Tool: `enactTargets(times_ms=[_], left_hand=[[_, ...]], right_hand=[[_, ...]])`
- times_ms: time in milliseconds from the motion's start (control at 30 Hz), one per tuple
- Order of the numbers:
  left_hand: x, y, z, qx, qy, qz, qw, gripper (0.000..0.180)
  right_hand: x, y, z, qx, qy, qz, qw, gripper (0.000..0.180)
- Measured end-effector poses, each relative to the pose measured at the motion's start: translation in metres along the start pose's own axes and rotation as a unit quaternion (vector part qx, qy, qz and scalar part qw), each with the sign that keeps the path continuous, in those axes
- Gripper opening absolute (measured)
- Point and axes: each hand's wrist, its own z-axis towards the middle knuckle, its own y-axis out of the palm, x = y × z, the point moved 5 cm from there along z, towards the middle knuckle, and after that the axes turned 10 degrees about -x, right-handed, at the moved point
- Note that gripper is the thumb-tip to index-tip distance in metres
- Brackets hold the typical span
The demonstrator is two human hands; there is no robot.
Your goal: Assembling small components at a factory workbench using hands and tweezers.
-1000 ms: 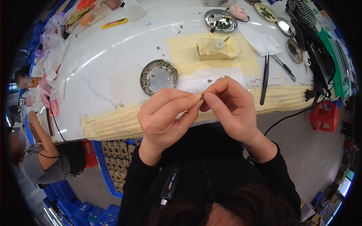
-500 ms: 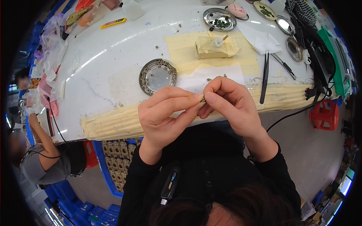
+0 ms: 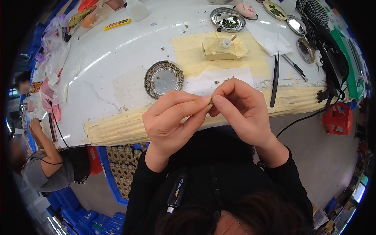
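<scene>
My left hand [image 3: 170, 121] and my right hand [image 3: 241, 107] meet above the near edge of the white table [image 3: 117, 58]. Their fingertips pinch one tiny tan-brown piece [image 3: 210, 102] between them; most of it is hidden by the fingers. Just beyond the hands lies a white paper sheet [image 3: 219, 80] with a few dark crumbs. A round metal dish [image 3: 163, 78] with small bits around its rim sits to the left of the sheet. Black tweezers [image 3: 274, 80] lie to the right.
A tan tape-wrapped block [image 3: 223, 49] stands on a taped patch. Further back are a metal dish of dark green pieces [image 3: 227, 19] and several small round tins [image 3: 304, 50]. Another person [image 3: 43, 164] sits at far left. A red stool [image 3: 338, 117] and blue crates [image 3: 121, 164] are below.
Both hands stay pinched together at the same spot; the fingers shift only slightly around the small piece.
</scene>
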Motion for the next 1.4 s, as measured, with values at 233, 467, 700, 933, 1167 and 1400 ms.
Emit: enactTargets(times_ms=[233, 467, 700, 933, 1167, 1400], left_hand=[[-0.01, 0.001, -0.003, 0.003, -0.041, -0.104, 0.994, 0.022], [-0.008, 0.003, -0.003, 0.01, -0.059, -0.08, 0.995, 0.021], [0.005, 0.001, 0.001, 0.033, -0.036, 0.039, 0.998, 0.021], [0.008, 0.001, 0.002, 0.049, -0.033, 0.067, 0.996, 0.022], [0.005, 0.003, 0.001, 0.022, -0.043, 0.019, 0.999, 0.023], [0.007, 0.003, 0.003, 0.019, -0.031, 0.051, 0.998, 0.021]], right_hand=[[0.004, 0.001, 0.002, -0.074, 0.087, 0.144, 0.983, 0.011], [0.004, -0.001, -0.001, -0.004, 0.022, 0.06, 0.998, 0.01], [-0.014, 0.0, -0.002, 0.044, -0.146, -0.208, 0.966, 0.007], [-0.024, 0.002, -0.004, 0.056, -0.218, -0.31, 0.924, 0.009], [-0.002, -0.004, -0.003, 0.043, -0.063, -0.063, 0.995, 0.008], [-0.018, -0.001, -0.005, 0.052, -0.163, -0.229, 0.958, 0.008]])
